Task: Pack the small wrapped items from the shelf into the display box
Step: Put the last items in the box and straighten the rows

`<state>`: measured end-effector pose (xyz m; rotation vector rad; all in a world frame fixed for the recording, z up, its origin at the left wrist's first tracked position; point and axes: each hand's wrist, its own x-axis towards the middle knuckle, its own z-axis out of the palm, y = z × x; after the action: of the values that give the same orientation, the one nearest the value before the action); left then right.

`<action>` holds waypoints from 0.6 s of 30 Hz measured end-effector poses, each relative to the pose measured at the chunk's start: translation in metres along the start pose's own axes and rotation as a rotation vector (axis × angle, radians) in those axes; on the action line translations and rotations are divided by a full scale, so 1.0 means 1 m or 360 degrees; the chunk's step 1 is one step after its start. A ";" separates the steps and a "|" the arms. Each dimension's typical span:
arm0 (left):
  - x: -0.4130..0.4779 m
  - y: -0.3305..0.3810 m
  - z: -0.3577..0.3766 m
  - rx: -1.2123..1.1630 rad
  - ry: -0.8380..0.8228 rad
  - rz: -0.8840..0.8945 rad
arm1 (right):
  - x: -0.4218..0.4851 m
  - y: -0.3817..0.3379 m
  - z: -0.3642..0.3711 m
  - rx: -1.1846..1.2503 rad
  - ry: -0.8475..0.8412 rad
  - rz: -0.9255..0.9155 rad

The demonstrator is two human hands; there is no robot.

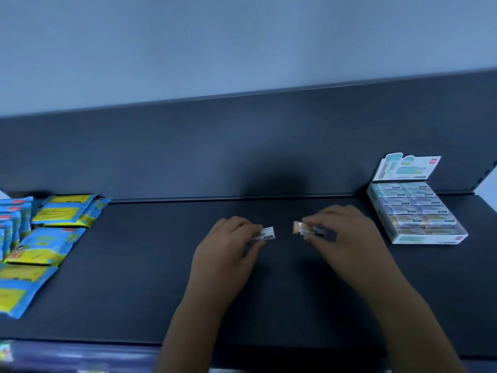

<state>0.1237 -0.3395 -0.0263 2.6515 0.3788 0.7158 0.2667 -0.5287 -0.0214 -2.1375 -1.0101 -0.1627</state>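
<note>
1. Pickup step, I reckon: left hand [228,238] pinches one small wrapped item [266,234], right hand [338,230] pinches another [304,228], mid-shelf [161,278].
2. Display box [414,211] sits far right, looking nearly full.
3. Next probably means carrying both right and finding a free slot.

No lettering is legible. On the display box [428,239], the raised flap [408,169] bears a red mark too blurred to read. The wrapped items [266,233] in my left hand [228,244] and right hand [343,232], and the blue-and-yellow packets [57,211] far left of the box, show only smeared labels.
</note>
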 end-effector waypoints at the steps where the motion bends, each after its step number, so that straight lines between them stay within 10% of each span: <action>1: 0.000 0.004 0.001 0.0005 0.0009 -0.0010 | -0.003 0.003 -0.004 -0.0015 -0.0009 0.0002; 18: 0.038 0.097 0.062 -0.0131 -0.0096 0.0244 | -0.047 0.085 -0.102 -0.0270 0.0290 0.0202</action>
<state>0.2036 -0.4307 -0.0196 2.6377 0.1278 0.6795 0.3143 -0.6611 -0.0178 -2.2844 -0.7763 -0.3858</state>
